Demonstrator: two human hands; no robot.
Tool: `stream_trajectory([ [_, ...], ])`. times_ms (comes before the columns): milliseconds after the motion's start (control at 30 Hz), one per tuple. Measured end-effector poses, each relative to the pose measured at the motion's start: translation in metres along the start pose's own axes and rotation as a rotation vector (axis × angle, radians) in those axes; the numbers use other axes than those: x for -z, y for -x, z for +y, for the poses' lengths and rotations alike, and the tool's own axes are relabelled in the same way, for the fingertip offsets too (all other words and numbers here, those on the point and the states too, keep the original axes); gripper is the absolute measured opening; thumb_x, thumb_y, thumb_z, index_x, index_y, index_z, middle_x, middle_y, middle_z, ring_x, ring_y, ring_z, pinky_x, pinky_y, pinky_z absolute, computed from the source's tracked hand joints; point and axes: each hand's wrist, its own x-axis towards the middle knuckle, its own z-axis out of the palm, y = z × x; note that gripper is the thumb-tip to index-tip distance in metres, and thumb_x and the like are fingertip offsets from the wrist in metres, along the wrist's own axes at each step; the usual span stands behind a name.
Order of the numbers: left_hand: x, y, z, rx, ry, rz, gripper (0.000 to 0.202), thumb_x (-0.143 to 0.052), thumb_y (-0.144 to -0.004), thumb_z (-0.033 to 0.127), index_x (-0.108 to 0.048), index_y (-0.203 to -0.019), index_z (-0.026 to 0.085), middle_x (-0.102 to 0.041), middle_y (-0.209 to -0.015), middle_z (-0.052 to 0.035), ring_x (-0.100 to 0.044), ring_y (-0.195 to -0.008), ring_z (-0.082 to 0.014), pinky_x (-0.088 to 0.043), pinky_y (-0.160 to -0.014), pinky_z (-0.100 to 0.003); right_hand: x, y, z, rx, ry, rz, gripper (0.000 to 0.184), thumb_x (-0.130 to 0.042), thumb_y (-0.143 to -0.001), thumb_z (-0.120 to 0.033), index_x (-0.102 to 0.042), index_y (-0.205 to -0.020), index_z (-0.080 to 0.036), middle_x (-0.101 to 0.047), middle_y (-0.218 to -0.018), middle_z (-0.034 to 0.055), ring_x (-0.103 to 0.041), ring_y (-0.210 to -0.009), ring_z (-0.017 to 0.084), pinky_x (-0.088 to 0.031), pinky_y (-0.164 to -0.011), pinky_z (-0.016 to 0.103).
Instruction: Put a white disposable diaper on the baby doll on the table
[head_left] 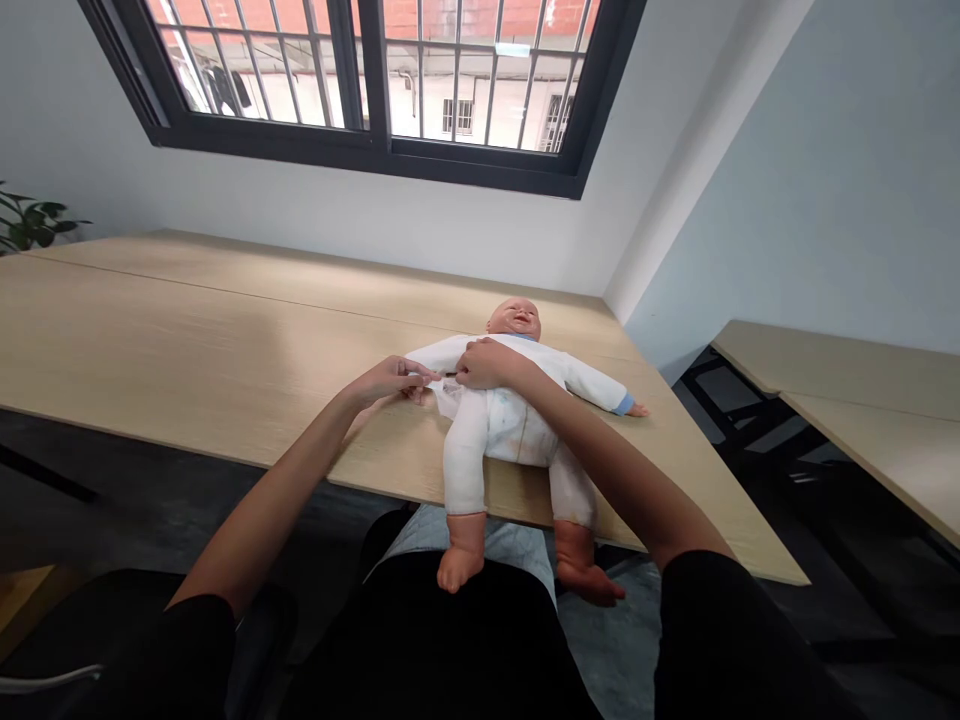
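Observation:
A baby doll (516, 420) in a white romper lies on its back at the near edge of a light wooden table (187, 340), its bare legs hanging over the edge toward me. My left hand (390, 380) pinches the white fabric at the doll's sleeve on the left side. My right hand (484, 362) rests closed on the doll's chest, gripping the romper's front near the collar. The two hands are close together. The doll's other arm (607, 392) lies stretched out to the right.
A second wooden table (847, 390) stands to the right across a gap with dark floor. A barred window (375, 80) is on the far wall. Plant leaves (30, 222) show at the far left. My lap is under the table edge.

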Motion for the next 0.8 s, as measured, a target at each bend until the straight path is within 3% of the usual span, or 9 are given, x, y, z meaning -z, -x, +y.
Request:
stream_trajectory([
  [100, -0.007, 0.003, 0.008, -0.04, 0.099, -0.007, 0.037, -0.078, -0.077, 0.042, -0.073, -0.102, 0.015, -0.066, -0.067, -0.0017, -0.06, -0.059, -0.0121, -0.048, -0.062, -0.024, -0.011, -0.01, 0.007, -0.044, -0.032, -0.039, 0.022, -0.065, -0.083, -0.026, -0.073, -0.067, -0.013, -0.07, -0.077, 0.0133, -0.064, -0.091, 0.029, -0.046, -0.083, 0.036],
  [200, -0.023, 0.001, 0.019, -0.107, 0.219, -0.024, 0.032, -0.077, -0.078, 0.039, -0.069, -0.097, 0.015, -0.063, -0.066, 0.0005, -0.059, -0.058, -0.0119, -0.049, -0.065, -0.027, -0.022, -0.016, 0.005, -0.036, -0.088, -0.025, 0.004, -0.072, -0.071, -0.017, -0.07, -0.068, -0.017, -0.07, -0.078, 0.0129, -0.058, -0.104, 0.034, -0.045, -0.087, 0.04],
  [367, -0.042, -0.01, 0.033, -0.156, 0.265, 0.065, 0.031, -0.077, -0.075, 0.037, -0.067, -0.095, 0.015, -0.058, -0.066, 0.002, -0.054, -0.057, -0.0097, -0.045, -0.061, -0.024, -0.026, -0.016, 0.012, -0.062, -0.271, 0.074, 0.026, -0.052, -0.079, -0.011, -0.072, -0.094, -0.017, -0.072, -0.097, 0.0076, -0.061, -0.096, 0.025, -0.047, -0.085, 0.034],
  [433, -0.04, -0.013, 0.034, -0.167, 0.265, 0.113, 0.033, -0.079, -0.073, 0.037, -0.066, -0.095, 0.015, -0.056, -0.064, 0.0033, -0.05, -0.055, -0.0084, -0.041, -0.058, -0.022, -0.018, -0.007, 0.022, -0.094, -0.368, 0.171, 0.036, -0.041, -0.083, -0.01, -0.07, -0.104, -0.015, -0.071, -0.105, 0.0073, -0.062, -0.095, 0.021, -0.049, -0.087, 0.032],
  [500, -0.036, -0.013, 0.033, -0.167, 0.246, 0.128, 0.035, -0.078, -0.074, 0.039, -0.064, -0.096, 0.016, -0.053, -0.06, 0.0046, -0.048, -0.055, -0.0083, -0.039, -0.058, -0.022, -0.008, 0.01, 0.031, -0.132, -0.518, 0.351, 0.04, -0.037, -0.084, -0.011, -0.068, -0.108, -0.014, -0.07, -0.112, 0.0088, -0.063, -0.103, 0.02, -0.049, -0.094, 0.034],
  [567, -0.033, -0.01, 0.032, -0.168, 0.212, 0.125, 0.036, -0.077, -0.077, 0.042, -0.063, -0.098, 0.016, -0.053, -0.06, 0.0047, -0.048, -0.056, -0.0085, -0.039, -0.059, -0.022, -0.001, 0.033, 0.036, -0.133, -0.669, 0.529, 0.032, -0.044, -0.086, -0.016, -0.069, -0.105, -0.015, -0.07, -0.114, 0.0094, -0.063, -0.109, 0.021, -0.049, -0.101, 0.037],
  [600, -0.032, -0.008, 0.032, -0.173, 0.196, 0.12, 0.037, -0.077, -0.078, 0.043, -0.063, -0.099, 0.016, -0.054, -0.061, 0.0044, -0.048, -0.057, -0.0085, -0.039, -0.059, -0.021, 0.001, 0.045, 0.036, -0.109, -0.698, 0.558, 0.027, -0.049, -0.088, -0.022, -0.07, -0.104, -0.017, -0.07, -0.114, 0.009, -0.063, -0.112, 0.022, -0.049, -0.102, 0.038],
  [700, -0.039, -0.008, 0.037, -0.196, 0.166, 0.074, 0.039, -0.077, -0.079, 0.044, -0.06, -0.1, 0.016, -0.054, -0.061, 0.0045, -0.048, -0.057, -0.0083, -0.035, -0.056, -0.02, -0.008, 0.069, 0.026, -0.045, -0.614, 0.472, 0.032, -0.066, -0.089, -0.041, -0.07, -0.115, -0.022, -0.067, -0.125, 0.0079, -0.058, -0.123, 0.027, -0.046, -0.106, 0.044],
  [800, -0.058, -0.017, 0.048, -0.219, 0.152, -0.064, 0.04, -0.076, -0.079, 0.044, -0.057, -0.102, 0.018, -0.055, -0.061, 0.0048, -0.048, -0.055, -0.0085, -0.034, -0.053, -0.02, -0.025, 0.069, 0.012, -0.037, -0.449, 0.348, 0.036, -0.072, -0.087, -0.047, -0.071, -0.114, -0.024, -0.065, -0.13, 0.0084, -0.057, -0.124, 0.031, -0.039, -0.111, 0.052],
])
